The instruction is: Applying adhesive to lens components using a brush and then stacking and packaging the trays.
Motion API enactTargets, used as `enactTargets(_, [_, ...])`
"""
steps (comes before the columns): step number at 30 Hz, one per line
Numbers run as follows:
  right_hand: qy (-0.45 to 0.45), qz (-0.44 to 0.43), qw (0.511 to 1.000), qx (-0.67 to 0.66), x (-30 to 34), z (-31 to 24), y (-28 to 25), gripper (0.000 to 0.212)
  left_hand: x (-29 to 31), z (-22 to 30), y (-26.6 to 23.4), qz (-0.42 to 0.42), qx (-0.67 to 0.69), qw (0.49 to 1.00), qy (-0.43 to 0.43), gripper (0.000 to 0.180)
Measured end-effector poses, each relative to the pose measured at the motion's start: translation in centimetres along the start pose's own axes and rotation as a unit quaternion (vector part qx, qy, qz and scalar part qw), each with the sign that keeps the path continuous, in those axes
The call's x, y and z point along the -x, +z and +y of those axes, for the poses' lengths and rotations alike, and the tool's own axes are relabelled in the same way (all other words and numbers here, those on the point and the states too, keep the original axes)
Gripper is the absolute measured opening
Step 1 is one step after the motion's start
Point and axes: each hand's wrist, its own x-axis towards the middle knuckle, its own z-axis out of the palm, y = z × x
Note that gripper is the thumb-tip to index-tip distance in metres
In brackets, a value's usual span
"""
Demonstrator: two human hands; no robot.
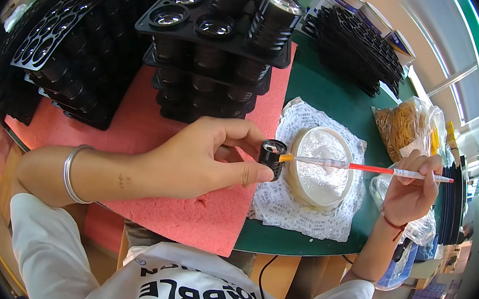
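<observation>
We pinched a black lens (271,160) in our left hand (212,159) at frame center, our right hand (413,188), center right, gripping a brush (366,168) at its side; a light, steady touch, we judged, suited best.

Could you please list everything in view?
Table: one, green, centre
Paper: one, white, on table
Dish: one, white, on paper
Lens: one loose, black, left of dish
Brush: one, red and clear, above dish
Foam sheet: one, pink, left
Filled tray stacks: two, black, rear left
Tray pile: one, black, rear right
Containers: three, white and blue, rear right
Rubber band bag: one, clear, right
Background clutter: uncountable, mixed colours, right
Shirt: one, white, worn
Bracelets: two, silver left, red right
Left grip: one, bare, on lens
Right grip: one, bare, on brush
</observation>
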Motion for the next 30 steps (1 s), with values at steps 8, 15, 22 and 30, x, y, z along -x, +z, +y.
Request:
enactTargets(8, [0.021, 0.04, 0.999, -0.004, -0.4, 0.0, -0.2, 0.015, -0.1, -0.1, -0.1, -0.048, -0.002, 0.999, 0.025, 0.025])
enactTargets(15, [0.043, 0.1, 0.993, -0.039, -1.1, 0.4, -0.6, 0.015, 3.2, 4.7, -0.2, -0.015, -0.341, 0.884, 0.318, 0.03])
enactTargets(22, [0.039, 0.131, 0.989, -0.064, -0.9, 0.1, -1.5, 0.013, 11.6, 10.1, -1.8, 0.365, -0.602, 0.595, 0.388, 0.041])
enactTargets(30, [0.031, 0.123, 0.99, -0.068, -0.7, 0.4, -2.1, 0.012, 10.9, 14.4, -15.0, 0.459, -0.56, 0.663, 0.19, 0.027])
